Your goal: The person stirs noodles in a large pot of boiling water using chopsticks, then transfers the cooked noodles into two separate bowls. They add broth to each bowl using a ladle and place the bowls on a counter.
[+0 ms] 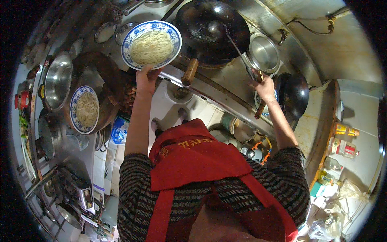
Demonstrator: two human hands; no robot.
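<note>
My left hand [147, 79] grips the near rim of a blue-and-white patterned bowl [176, 38], holding it at the left of the wok. Pale noodles [152, 47] fill the middle of this bowl. A long-handled metal ladle [233, 42] is in my right hand [263, 87]. Its scoop rests in or just over the dark wok [193, 36]; contact is hard to judge. The wok's wooden handle [190, 72] points towards me. Just beyond my right hand stands a round metal pot [263, 53], and a second dark wok [294, 95] is to the right.
On the left, a second patterned bowl of noodles [86, 109] sits on a round wooden chopping block [112, 75], beside a metal basin [59, 81]. A bucket [180, 92] stands on the floor below the stove edge. Bottles [343, 147] line a shelf at right.
</note>
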